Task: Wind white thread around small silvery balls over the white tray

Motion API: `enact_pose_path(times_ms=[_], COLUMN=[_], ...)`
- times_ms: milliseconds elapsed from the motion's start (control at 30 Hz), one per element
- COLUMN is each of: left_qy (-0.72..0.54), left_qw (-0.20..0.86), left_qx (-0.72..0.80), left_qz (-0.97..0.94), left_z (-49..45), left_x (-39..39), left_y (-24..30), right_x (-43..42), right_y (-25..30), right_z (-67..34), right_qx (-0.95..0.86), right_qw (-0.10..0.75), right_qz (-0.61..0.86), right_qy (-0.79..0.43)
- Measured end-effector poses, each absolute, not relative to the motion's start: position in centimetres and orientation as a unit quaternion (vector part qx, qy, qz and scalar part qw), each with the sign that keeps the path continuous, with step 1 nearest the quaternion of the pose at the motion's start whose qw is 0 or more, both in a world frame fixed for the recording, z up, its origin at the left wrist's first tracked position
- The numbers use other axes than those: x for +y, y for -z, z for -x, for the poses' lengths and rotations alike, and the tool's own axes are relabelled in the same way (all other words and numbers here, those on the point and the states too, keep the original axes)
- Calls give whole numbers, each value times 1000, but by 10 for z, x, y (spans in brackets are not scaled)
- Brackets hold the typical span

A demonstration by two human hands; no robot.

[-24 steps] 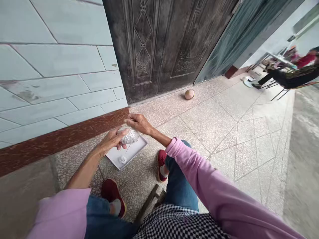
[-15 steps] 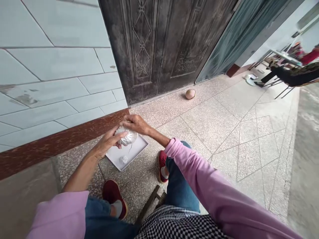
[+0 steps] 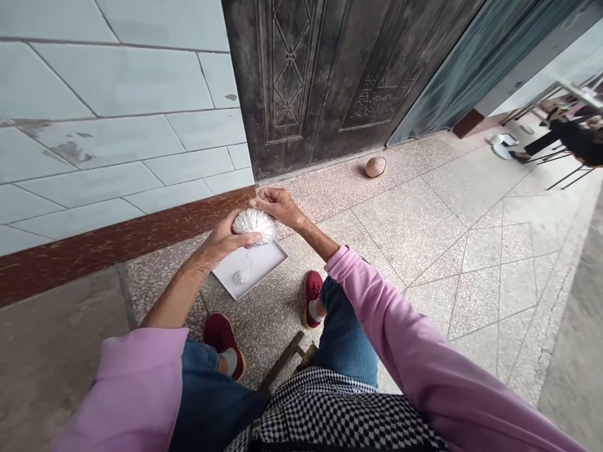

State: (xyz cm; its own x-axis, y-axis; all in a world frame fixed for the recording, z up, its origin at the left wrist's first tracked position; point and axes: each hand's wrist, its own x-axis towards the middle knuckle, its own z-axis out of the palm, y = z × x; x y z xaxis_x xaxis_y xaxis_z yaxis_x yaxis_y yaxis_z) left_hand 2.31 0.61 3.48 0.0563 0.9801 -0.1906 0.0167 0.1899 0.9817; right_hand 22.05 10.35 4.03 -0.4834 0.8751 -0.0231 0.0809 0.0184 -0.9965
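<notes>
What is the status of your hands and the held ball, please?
Left hand holding ridged white ball. Right hand near its far side, grip unclear. Smaller white ball in tray below; no obstruction visible.

Two hands (image 3: 220, 242), two white balls (image 3: 255, 225) and one tray (image 3: 264, 268) show.

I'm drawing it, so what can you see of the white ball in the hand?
The white ball is rounded and ridged, seemingly wound yarn. The left hand grips it, thumb across its near side, above the pale tray. The right hand is by its upper edge; whether it touches is unclear.
</notes>
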Motion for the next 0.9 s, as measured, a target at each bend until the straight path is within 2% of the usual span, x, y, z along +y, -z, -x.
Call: enact_pose_path(times_ms=[133,433,667,900], left_qy=[-435,-435,-465,-469], left_qw=[496,531,506,591], left_qx=[546,515,531,505], left_qz=[-517,-513,-496,-419], left_z=[-12,-4,-13,-32], left_x=[6,-5,-2,8], left_y=[-29,-29,-38,-47], right_x=[98,87,99,115], right_y=[-51,-63,-61,-64], right_z=[-219,-213,-217,-242], right_qx=[-621,-610,-599,-602], right_qw=[357,357,379,416], right_qz=[375,382,346,353], right_qy=[-588,-596,-615,-583])
